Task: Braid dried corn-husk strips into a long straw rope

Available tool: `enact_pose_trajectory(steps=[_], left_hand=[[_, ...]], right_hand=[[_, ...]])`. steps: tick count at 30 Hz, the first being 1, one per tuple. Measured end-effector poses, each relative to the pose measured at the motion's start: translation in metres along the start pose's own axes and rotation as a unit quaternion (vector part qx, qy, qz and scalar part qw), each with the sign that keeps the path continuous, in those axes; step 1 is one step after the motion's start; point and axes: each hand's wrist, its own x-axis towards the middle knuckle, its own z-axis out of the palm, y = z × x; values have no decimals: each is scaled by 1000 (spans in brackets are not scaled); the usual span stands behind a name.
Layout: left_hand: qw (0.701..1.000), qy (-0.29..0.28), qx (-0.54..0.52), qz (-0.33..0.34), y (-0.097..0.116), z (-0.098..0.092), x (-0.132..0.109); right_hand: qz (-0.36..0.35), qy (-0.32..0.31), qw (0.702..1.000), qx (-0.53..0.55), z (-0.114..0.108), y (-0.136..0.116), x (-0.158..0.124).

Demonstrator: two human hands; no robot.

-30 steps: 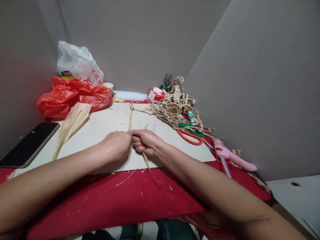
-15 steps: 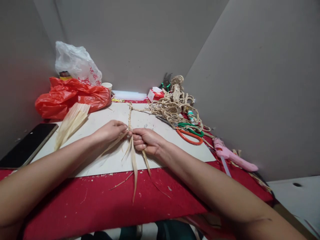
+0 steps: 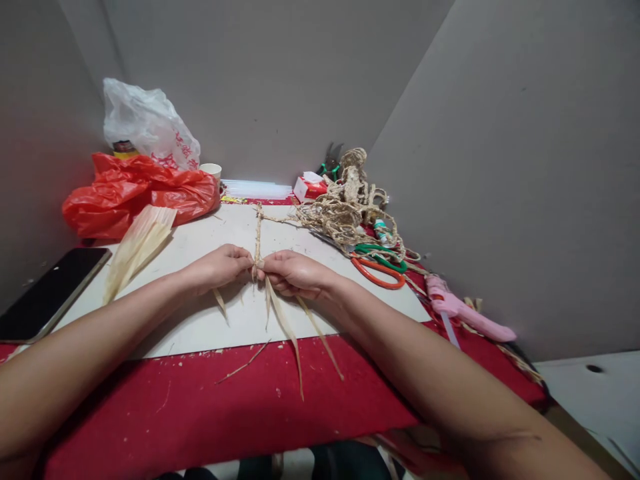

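Note:
My left hand (image 3: 220, 265) and my right hand (image 3: 296, 273) meet over a white board (image 3: 210, 320), both pinching the near end of a braided husk cord (image 3: 259, 233). The cord runs straight away from me towards the back of the board. Loose dry husk strips (image 3: 287, 327) hang from my fingers and trail over the red cloth (image 3: 200, 407). One short strip pokes out below my left hand.
A stack of dry husks (image 3: 137, 247) and a black phone (image 3: 47, 293) lie at the left. Red bag (image 3: 135, 193) and white bag (image 3: 145, 123) sit behind them. At the right are a tangle of braided cord (image 3: 345, 207), scissors (image 3: 377, 267) and a pink glue gun (image 3: 465, 317).
My hands drew apart, then closed together again a little farther from me. The loose strips, first hidden under my hands, now fan out below them.

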Motion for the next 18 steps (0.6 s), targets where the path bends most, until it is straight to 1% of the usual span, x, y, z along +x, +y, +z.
enact_pose_trajectory(steps=[2, 5, 7, 9, 10, 12, 15, 18], left_hand=[[1000, -8, -13, -13, -2, -1, 2], [997, -44, -52, -35, -5, -1, 4], [993, -60, -88, -40, -8, 1, 5], [992, -56, -109, -40, -8, 3, 5], [992, -46, -109, -39, -8, 5, 5], [994, -20, -97, -34, -7, 8, 3], [996, 4, -84, -26, -4, 12, 1], [996, 4, -80, -25, -3, 12, 0]], right_hand=[[-52, 45, 990, -124, 0, 0, 0], [-116, 109, 942, -297, 3, 0, 1], [-133, 134, 911, -366, 6, 1, 1], [-137, 140, 895, -400, 8, 0, 0], [-136, 136, 893, -407, 8, -1, -1], [-131, 118, 899, -400, 8, -3, -4], [-109, 78, 926, -352, 5, -8, -9], [-88, 53, 952, -289, 0, -10, -10]])
